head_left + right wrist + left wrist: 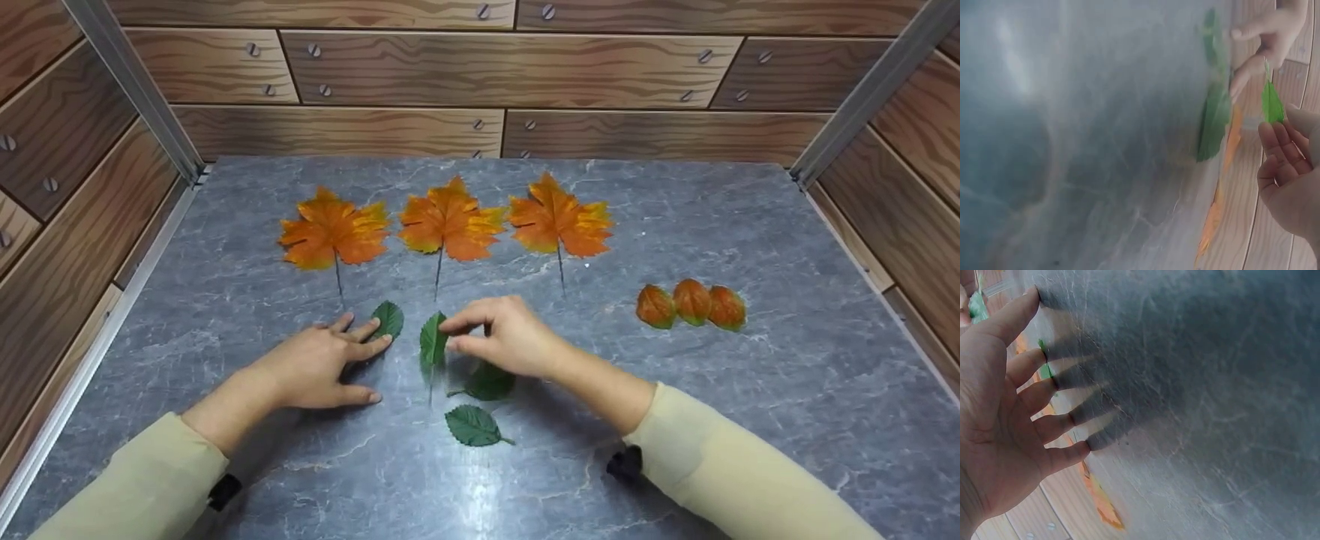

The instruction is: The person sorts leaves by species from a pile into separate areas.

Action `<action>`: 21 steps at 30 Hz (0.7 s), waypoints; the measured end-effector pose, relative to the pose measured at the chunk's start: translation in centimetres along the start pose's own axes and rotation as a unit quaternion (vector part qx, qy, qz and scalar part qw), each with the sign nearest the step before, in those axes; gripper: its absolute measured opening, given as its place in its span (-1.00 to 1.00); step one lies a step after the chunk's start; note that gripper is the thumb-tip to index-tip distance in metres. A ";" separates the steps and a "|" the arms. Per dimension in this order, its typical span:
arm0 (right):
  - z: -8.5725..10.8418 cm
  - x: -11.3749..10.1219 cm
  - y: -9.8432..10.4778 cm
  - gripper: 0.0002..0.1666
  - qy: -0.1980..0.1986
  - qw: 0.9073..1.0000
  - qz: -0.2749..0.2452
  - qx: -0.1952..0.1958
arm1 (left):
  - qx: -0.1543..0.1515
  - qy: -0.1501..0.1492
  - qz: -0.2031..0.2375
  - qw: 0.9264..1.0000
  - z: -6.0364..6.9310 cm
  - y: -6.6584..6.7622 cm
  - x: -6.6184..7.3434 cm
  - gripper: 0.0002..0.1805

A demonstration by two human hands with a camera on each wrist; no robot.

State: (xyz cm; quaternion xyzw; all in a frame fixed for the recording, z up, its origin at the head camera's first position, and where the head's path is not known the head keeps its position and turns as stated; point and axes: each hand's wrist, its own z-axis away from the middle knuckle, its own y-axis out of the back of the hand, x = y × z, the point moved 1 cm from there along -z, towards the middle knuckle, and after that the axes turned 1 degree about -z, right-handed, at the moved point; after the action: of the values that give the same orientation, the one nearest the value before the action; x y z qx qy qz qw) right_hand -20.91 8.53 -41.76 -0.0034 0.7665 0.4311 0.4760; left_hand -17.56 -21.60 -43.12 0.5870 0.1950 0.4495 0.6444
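Between thumb and forefinger my right hand (517,337) pinches a green leaf (432,341), held a little above the table with its stem hanging down in the head view. The same pinched leaf (1272,103) shows in the right wrist view. My left hand (315,364) lies spread on the table, its fingertips touching another green leaf (388,320). In the left wrist view that hand's straight fingers (1033,396) meet the tabletop. Under the right hand lies a third green leaf (491,381), partly hidden. Nearer the front is one more green leaf (472,426).
Three orange maple leaves with dark stems, the left (334,229), middle (450,221) and right (560,217), form a row farther back. Three small orange-brown leaves (691,302) lie side by side on the right. Wood-patterned walls (517,71) enclose the grey marbled table (787,420).
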 end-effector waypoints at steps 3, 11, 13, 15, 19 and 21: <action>-0.8 0.7 0.1 -0.70 -0.011 1.000 0.001 -0.007 | 0.001 0.000 0.001 1.000 0.0 0.0 0.0 -0.09; -1.9 2.5 0.0 -0.64 -0.041 0.999 -0.016 -0.031 | -0.005 0.008 0.003 1.000 0.0 -0.2 0.1 -0.08; -2.1 2.8 -0.1 -0.64 -0.041 0.998 -0.021 -0.034 | -0.006 0.007 0.002 1.000 -0.1 -0.1 0.1 -0.08; -2.4 3.1 0.0 -0.64 -0.038 0.999 -0.020 -0.033 | -0.006 0.006 0.002 1.000 0.0 -0.1 0.1 -0.09; -2.9 3.3 0.1 -0.64 -0.038 0.999 -0.016 -0.031 | -0.009 0.006 0.004 1.000 -0.1 0.0 0.0 -0.09; -3.0 3.4 0.1 -0.64 -0.041 0.999 -0.017 -0.031 | -0.010 0.009 0.004 1.000 -0.1 0.0 0.0 -0.09</action>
State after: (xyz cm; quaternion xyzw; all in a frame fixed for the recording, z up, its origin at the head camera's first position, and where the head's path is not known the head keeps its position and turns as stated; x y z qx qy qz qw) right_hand -25.02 7.99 -43.69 -0.0138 0.7324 0.4466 0.5138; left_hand -17.64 -21.57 -43.10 0.5771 0.1936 0.4596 0.6467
